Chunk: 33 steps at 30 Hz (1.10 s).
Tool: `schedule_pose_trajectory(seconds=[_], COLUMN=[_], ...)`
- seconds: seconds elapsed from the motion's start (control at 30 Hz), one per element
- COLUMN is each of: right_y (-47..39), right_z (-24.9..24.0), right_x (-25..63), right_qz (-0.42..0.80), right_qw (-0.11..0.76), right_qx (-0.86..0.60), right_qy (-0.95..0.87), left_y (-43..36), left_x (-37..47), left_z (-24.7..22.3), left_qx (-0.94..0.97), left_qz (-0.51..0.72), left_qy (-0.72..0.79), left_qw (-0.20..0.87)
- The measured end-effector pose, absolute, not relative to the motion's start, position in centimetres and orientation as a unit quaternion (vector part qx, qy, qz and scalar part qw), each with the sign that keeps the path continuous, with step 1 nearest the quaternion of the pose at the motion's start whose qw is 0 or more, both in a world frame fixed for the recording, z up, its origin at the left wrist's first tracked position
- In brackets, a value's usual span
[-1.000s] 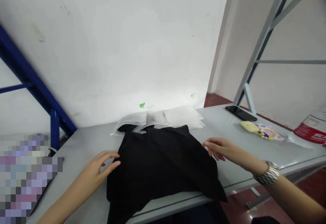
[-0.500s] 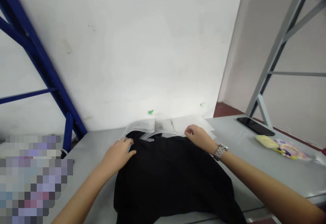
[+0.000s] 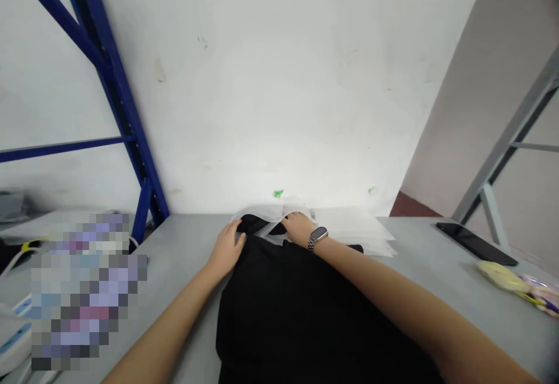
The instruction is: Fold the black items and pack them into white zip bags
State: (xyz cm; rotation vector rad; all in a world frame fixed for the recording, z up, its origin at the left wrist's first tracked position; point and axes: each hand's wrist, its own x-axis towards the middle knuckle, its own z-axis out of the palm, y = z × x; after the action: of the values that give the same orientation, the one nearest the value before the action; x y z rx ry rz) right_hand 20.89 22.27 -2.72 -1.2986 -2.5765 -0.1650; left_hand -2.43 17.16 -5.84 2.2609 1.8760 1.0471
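Observation:
A black garment (image 3: 279, 308) lies spread on the grey table, its far end partly under a clear frosted plastic bag (image 3: 257, 214). My left hand (image 3: 227, 250) is at the garment's far left corner, fingers bent round its edge and thumb on the cloth, close to the bag's mouth. Reaching across the garment, my right hand (image 3: 299, 226) has its fingers curled on the bag's raised edge; its fingertips are partly hidden. Black cloth shows beneath the lifted plastic between the hands. A dark watch with a metal band (image 3: 318, 236) is on my right wrist.
More frosted bags (image 3: 353, 229) lie flat by the white wall. On the right of the grey table (image 3: 419, 279) are a black phone (image 3: 474, 243) and a yellow item (image 3: 502, 276). A blue frame (image 3: 126, 110) and a white power strip (image 3: 17, 337) are on the left.
My right hand has moved left, from the garment's far right to the plastic bag. My left hand stays at the left corner. The view has turned slightly right.

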Motion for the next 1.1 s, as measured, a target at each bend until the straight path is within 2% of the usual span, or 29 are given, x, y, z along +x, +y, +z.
schedule_pose_trajectory(seconds=[0.17, 0.3, 0.43, 0.5, 0.57, 0.63, 0.67, 0.73, 0.83, 0.97, 1.03, 1.1], right_y=[23.3, 20.7, 16.3, 14.5, 13.2, 12.4, 12.1, 11.7, 11.6, 13.0, 13.9, 14.7], right_z=[0.4, 2.6, 1.8, 0.5, -0.7, -1.5, -1.7, -1.8, -1.5, -1.3, -1.2, -0.9], right_x=[23.2, 26.9, 29.0, 29.4, 29.4, 29.3, 29.1, 28.7, 28.2, 28.7, 29.7, 30.8], right_qz=[-0.114, -0.143, -0.145, -0.161, -0.189, -0.203, -0.197, -0.148, -0.011, 0.184, 0.211, 0.171], right_qw=[0.209, 0.297, 0.412, 0.412, 0.403, 0.409, 0.417, 0.445, 0.521, 0.627, 0.69, 0.739], right_qx=[-0.483, -0.513, -0.381, -0.288, -0.236, -0.231, -0.242, -0.278, -0.354, -0.472, -0.491, -0.492], right_qy=[-0.843, -0.792, -0.814, -0.849, -0.864, -0.859, -0.854, -0.838, -0.776, -0.592, -0.489, -0.428], left_y=[17.6, 17.1, 15.1, 13.9, 12.7, 11.7, 11.2, 10.1, 8.6, 8.0, 8.2, 8.6], left_x=[-2.2, -2.0, -0.5, 0.6, 1.7, 2.6, 3.1, 4.0, 5.4, 6.3, 6.2, 5.9], left_z=[-6.4, -5.7, -2.9, -1.5, -0.7, -0.5, -0.6, -0.9, -1.5, -2.1, -2.1, -2.1], left_qx=[0.717, 0.707, 0.689, 0.675, 0.673, 0.709, 0.736, 0.786, 0.818, 0.805, 0.77, 0.731], left_qz=[0.365, 0.383, 0.434, 0.484, 0.503, 0.463, 0.436, 0.394, 0.351, 0.354, 0.388, 0.421], left_qy=[0.593, 0.591, 0.578, 0.545, 0.488, 0.42, 0.392, 0.368, 0.403, 0.447, 0.476, 0.5], left_qw=[0.035, 0.061, 0.053, 0.115, 0.236, 0.328, 0.339, 0.304, 0.213, 0.164, 0.173, 0.196])
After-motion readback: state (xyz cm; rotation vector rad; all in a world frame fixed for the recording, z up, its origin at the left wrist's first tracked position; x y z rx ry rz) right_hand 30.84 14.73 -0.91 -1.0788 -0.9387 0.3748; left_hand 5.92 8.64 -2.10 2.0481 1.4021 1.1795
